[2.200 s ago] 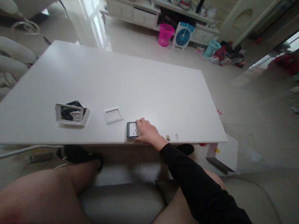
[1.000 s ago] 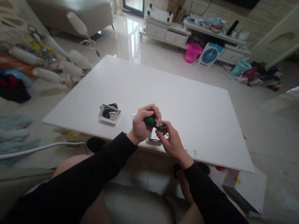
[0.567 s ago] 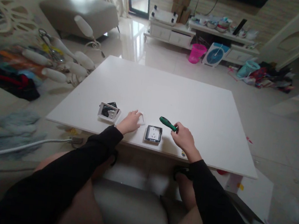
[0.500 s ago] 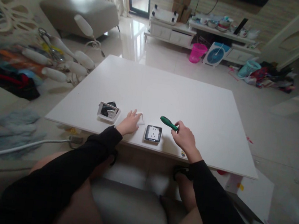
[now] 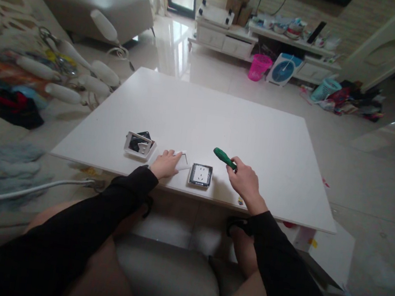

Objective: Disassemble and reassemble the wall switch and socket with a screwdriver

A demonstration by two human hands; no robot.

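Observation:
My left hand (image 5: 165,164) is closed at the left edge of a thin white cover frame (image 5: 184,166), fingers together on its rim; part of the frame is hidden. Right beside that frame lies a wall socket (image 5: 201,176) in its box, face up, with its dark inner rim bare. My right hand (image 5: 245,179) grips a screwdriver (image 5: 224,157) above the table, right of the socket. Its green handle points up and left; the shaft is hidden by the hand. Farther left, a white open box (image 5: 140,146) leans with black parts around and inside it.
These things lie along the near edge of a white table (image 5: 205,115). A small sticker (image 5: 240,201) is on that edge. A lamp with several white shades (image 5: 104,25) stands at the left. Across the floor are a pink basket (image 5: 259,68) and a blue fan (image 5: 284,70).
My left hand has drawn its spread fingers together at the frame's left edge, uncovering more of it. My right hand still holds the screwdriver in nearly the same place. The view has shifted slightly.

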